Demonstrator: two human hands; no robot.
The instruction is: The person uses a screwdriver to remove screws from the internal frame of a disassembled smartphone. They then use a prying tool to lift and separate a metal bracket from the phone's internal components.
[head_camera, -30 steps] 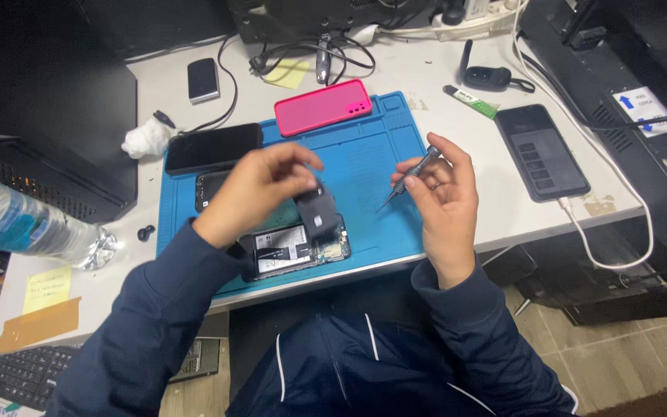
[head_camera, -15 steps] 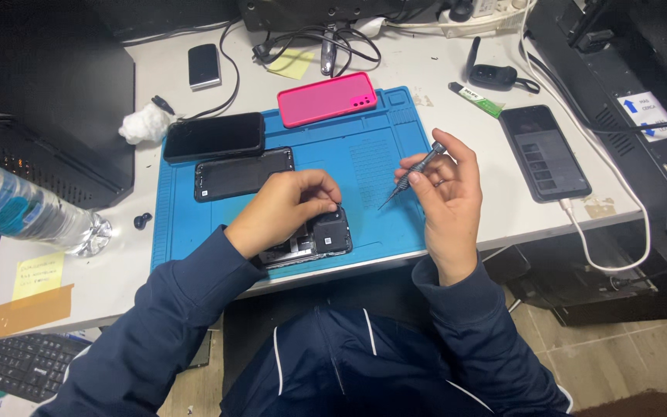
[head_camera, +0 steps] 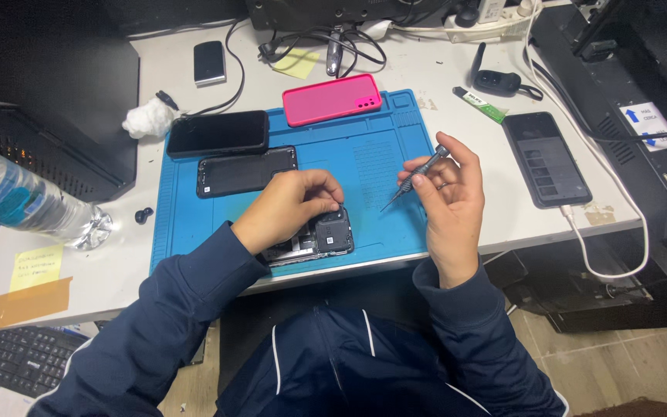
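Your left hand [head_camera: 291, 207] is pinning one opened phone [head_camera: 314, 241], internals exposed; your right hand [head_camera: 449, 193] is gripping one screwdriver [head_camera: 414, 179].

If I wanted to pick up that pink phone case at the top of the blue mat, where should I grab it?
Probably by its two long edges, coming straight down from above. The pink phone case lies flat on the blue mat, nearly level across the view, with bare mat along its near edge. Its narrow width suits a pinch across; the black phone to its left leaves the ends tighter.
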